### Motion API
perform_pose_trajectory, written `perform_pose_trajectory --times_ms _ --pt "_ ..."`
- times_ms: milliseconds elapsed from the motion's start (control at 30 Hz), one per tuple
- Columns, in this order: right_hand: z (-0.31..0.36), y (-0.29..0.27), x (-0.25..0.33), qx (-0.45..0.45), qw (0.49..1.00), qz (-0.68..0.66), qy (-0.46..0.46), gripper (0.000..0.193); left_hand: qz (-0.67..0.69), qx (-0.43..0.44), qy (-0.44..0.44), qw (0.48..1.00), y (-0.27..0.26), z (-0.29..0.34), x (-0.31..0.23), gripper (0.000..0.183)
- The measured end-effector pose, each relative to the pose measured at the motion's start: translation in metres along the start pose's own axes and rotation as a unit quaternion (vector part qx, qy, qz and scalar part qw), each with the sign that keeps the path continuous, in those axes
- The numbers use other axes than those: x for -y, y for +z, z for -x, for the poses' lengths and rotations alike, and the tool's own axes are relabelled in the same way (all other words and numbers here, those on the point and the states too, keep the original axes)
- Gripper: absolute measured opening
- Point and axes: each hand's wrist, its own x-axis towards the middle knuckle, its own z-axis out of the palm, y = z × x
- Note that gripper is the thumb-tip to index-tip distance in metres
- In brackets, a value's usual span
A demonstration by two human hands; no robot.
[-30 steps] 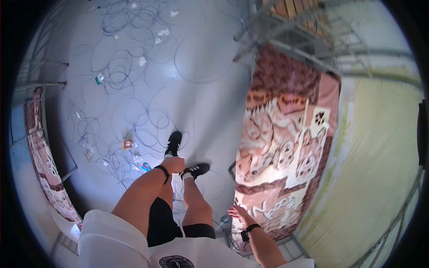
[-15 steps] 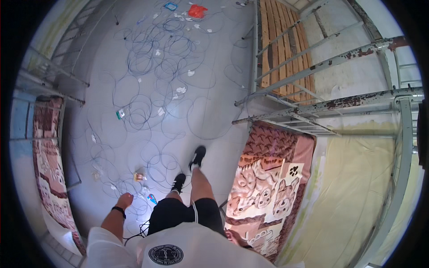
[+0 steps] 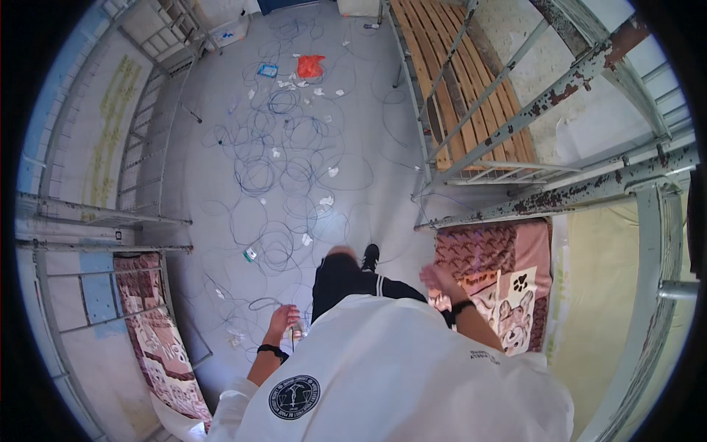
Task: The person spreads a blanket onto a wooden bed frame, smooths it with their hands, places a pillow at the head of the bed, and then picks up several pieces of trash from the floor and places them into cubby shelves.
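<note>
My left hand (image 3: 283,318) is beside my left thigh, its fingers curled round what looks like a thin cable. A loop of cable (image 3: 265,301) stands out above that hand, and a short strand hangs below it. My right hand (image 3: 440,280) is held out over the edge of the bed blanket (image 3: 482,250), fingers extended, with nothing seen in it. Loose coils of thin dark cable (image 3: 258,173) spread over the grey floor in front of me, with white paper scraps (image 3: 326,200) among them.
Metal bunk beds line both sides, the right one with bare wooden slats (image 3: 464,88) and a rusty rail (image 3: 560,188). A red plastic bag (image 3: 310,66), a blue-edged packet (image 3: 267,71) and a green-and-white packet (image 3: 250,254) lie on the floor. A patterned blanket (image 3: 158,324) covers the left bed.
The view has tilted up, showing more of the far floor. My left hand has moved closer to my thigh. My right hand has come up from beside my hip and reaches outward.
</note>
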Motion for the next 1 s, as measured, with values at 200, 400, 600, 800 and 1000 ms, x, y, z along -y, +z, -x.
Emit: perform_pose_trajectory --times_ms 200,400,600,800,1000 --pt "-0.009 0.104 0.218 0.026 0.96 0.195 -0.197 0.036 -0.181 -0.071 0.144 0.97 0.013 -0.021 -0.003 0.035" --pt "-0.01 0.141 0.337 0.106 0.964 0.106 -0.219 0.037 -0.363 -0.008 0.09 0.927 0.034 -0.076 -0.02 0.033" --pt "-0.036 0.142 0.446 0.109 0.97 0.019 -0.215 0.037 -0.47 0.044 0.192 0.86 0.005 -0.225 -0.099 0.03" --pt "-0.14 0.11 0.556 -0.035 0.977 0.033 -0.208 0.036 -0.312 0.054 0.102 0.943 0.07 -0.304 -0.368 0.023" --pt "-0.187 0.092 0.686 -0.067 0.969 -0.029 -0.234 0.036 -0.092 0.065 -0.029 0.993 0.115 -0.418 -0.593 0.028"
